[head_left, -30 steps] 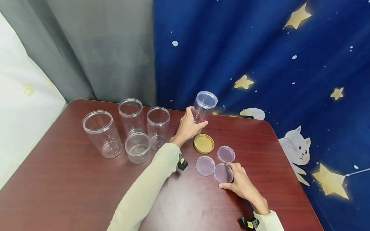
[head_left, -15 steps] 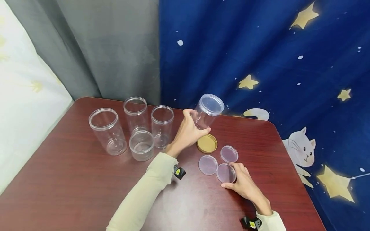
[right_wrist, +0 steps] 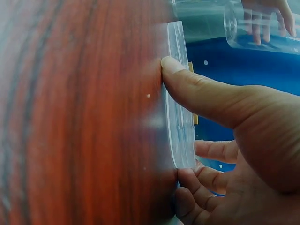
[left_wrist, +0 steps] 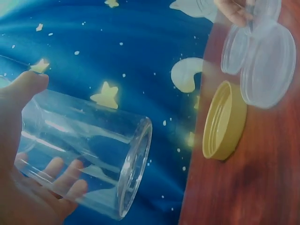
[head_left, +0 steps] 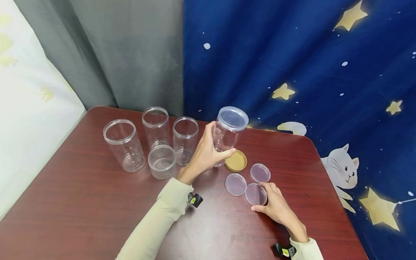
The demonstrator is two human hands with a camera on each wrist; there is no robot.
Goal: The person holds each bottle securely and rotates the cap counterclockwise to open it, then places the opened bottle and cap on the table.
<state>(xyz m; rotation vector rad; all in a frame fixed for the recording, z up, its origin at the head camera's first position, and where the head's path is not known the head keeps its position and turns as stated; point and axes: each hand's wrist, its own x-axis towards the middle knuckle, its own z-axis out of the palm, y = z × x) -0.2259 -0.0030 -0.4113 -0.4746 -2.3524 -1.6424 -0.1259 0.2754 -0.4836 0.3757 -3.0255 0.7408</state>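
My left hand [head_left: 207,152] grips a clear plastic jar [head_left: 226,139] around its side, with the thumb in front and the fingers behind. A translucent lid [head_left: 232,118] sits on top of this jar. In the left wrist view, the jar [left_wrist: 89,145] is held up off the table, its bottom rim showing. My right hand [head_left: 277,204] holds the edge of a clear round lid [head_left: 256,195] between thumb and fingers on the tabletop. Two more clear lids [head_left: 235,185] [head_left: 260,173] lie flat beside it. Behind them, below the held jar, is a gold lid [head_left: 236,161].
Several lidless clear jars stand at the left of the reddish-brown table [head_left: 81,202]: a wide tall one [head_left: 126,148], two narrower tall ones [head_left: 156,128] [head_left: 186,142] and a short one [head_left: 162,162]. A grey curtain [head_left: 130,54] and a blue star-patterned curtain [head_left: 260,61] hang behind.
My left hand has raised the lidded jar and brought it nearer, tilting it and then righting it somewhat. The right hand stays on the same lid. The head view has shifted slightly.
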